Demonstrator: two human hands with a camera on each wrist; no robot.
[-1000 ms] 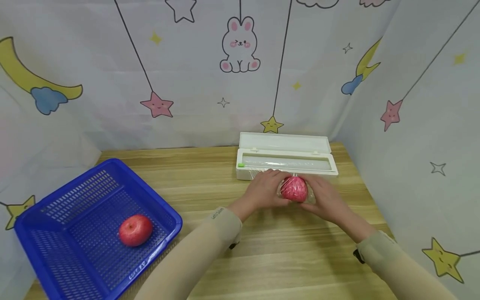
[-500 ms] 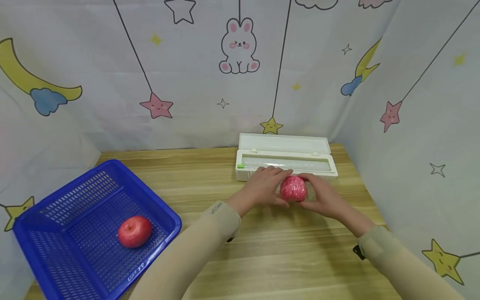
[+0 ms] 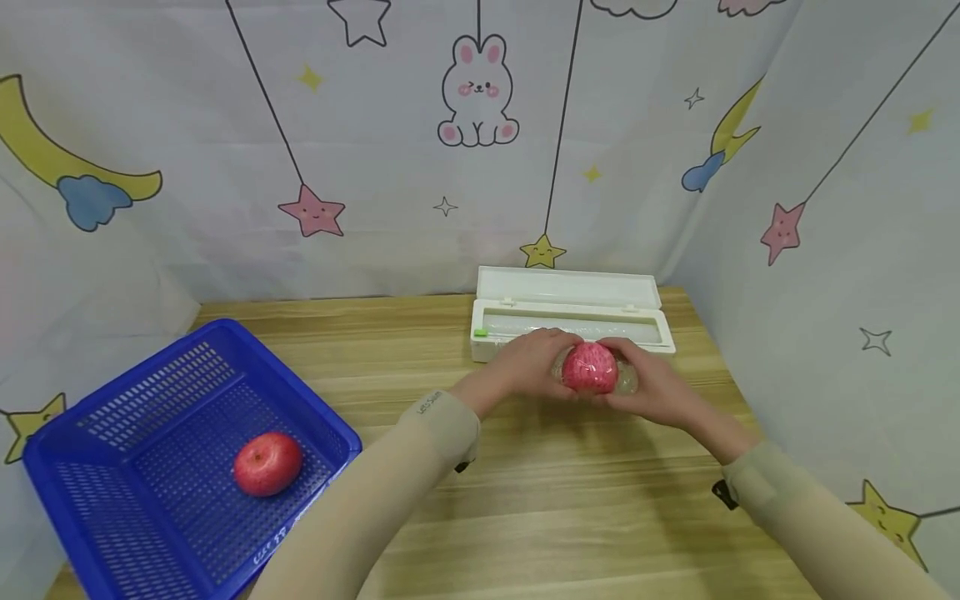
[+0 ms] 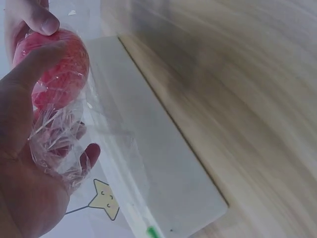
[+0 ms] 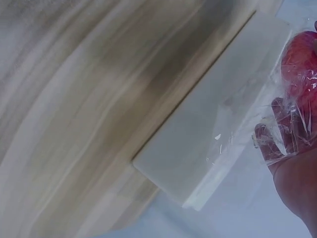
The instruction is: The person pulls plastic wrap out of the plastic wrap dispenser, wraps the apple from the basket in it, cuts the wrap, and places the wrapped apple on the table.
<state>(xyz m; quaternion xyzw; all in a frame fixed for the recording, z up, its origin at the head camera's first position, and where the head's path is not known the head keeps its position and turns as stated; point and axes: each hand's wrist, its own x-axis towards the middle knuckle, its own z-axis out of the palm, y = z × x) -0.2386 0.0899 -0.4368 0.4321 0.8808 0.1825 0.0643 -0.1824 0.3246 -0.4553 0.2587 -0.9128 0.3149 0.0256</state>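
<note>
A red apple (image 3: 590,368) with clear cling film (image 4: 57,141) around it is held between both hands, in front of the cling film dispenser. My left hand (image 3: 534,365) grips it from the left, its thumb across the apple in the left wrist view. From the other side my right hand (image 3: 656,390) grips it too. Crumpled film bunches at both palms, plainly in the right wrist view, where the film (image 5: 277,134) lies over the fingers. The white dispenser (image 3: 487,346) has its lid raised and a roll of film inside. Film stretches between apple and dispenser in the left wrist view.
A blue plastic basket (image 3: 202,358) stands at the left of the wooden table (image 3: 570,517). One unwrapped red apple (image 3: 267,463) lies in it. White printed curtains (image 3: 390,167) enclose the table at the back and sides.
Both hands have turned the apple a little and lifted it slightly, its red surface facing up more. The film around it has shifted. Basket and dispenser have stayed put.
</note>
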